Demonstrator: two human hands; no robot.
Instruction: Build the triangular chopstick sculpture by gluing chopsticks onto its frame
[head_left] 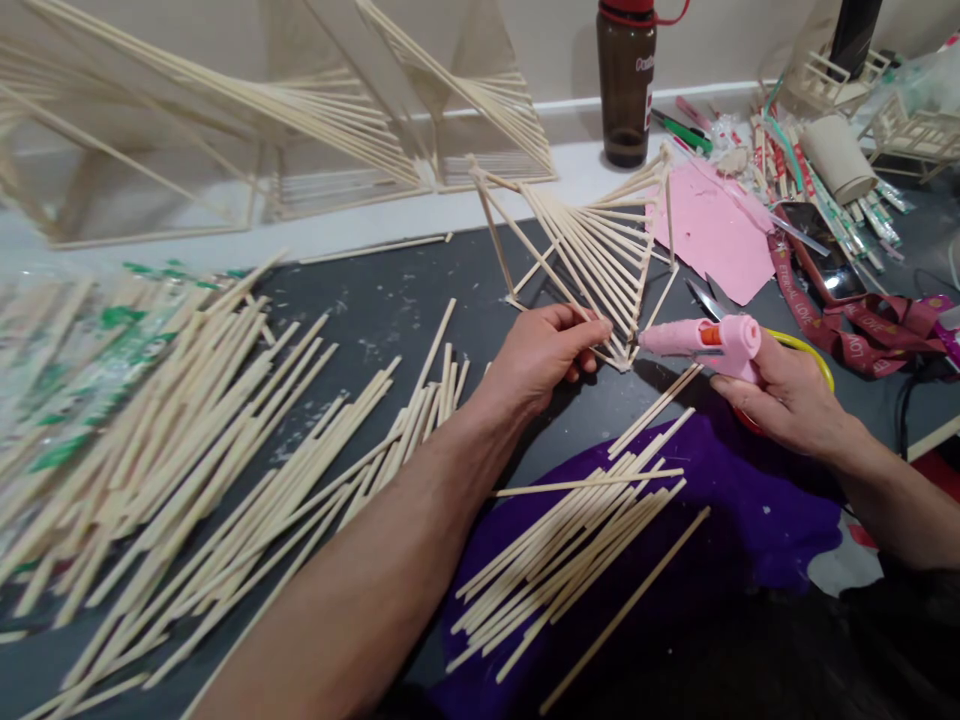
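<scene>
Left forearm [382, 540] cut off below, left hand [541, 352] with its grip partly hidden, pinching the near edge of a stick frame [581, 240] on the counter [390, 290], right hand [791, 395] wrapped around a pink glue gun [739, 345], scissors [706, 299] partly covered.

My dark grey tabletop [390, 300] carries a purple sheet [776, 490] close to me. Left of that sheet, I have loose wooden sticks [172, 440] spread in heaps. Beyond it stands my twisted stick frame [589, 245]; beyond it and rightward lie scissors [707, 300], a pink sheet [712, 230] and, farther right, a printed red ribbon [847, 335].
</scene>
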